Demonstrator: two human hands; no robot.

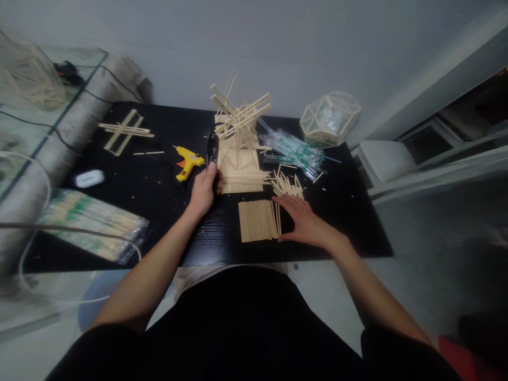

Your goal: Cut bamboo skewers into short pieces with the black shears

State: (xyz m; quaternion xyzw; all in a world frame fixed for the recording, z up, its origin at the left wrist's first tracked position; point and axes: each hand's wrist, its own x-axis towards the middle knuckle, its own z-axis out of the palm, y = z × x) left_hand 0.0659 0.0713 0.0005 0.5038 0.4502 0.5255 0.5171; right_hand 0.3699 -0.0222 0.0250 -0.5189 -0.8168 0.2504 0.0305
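Note:
My left hand is closed around a dark tool that points away from me; its exact kind is too blurred to tell. At the right edge of a flat row of short wooden sticks, my right hand has thumb and fingers spread apart, near the two ends of the last sticks. Just beyond those fingers lies a loose pile of short sticks. A bundle of longer sticks rests across a wooden board, close to my left hand.
Left of the tool lies a yellow glue gun. Crossed sticks, a white case and a plastic-wrapped stick pack occupy the black table's left side. Plastic wrappers and a stick-framed polyhedron are at the back right.

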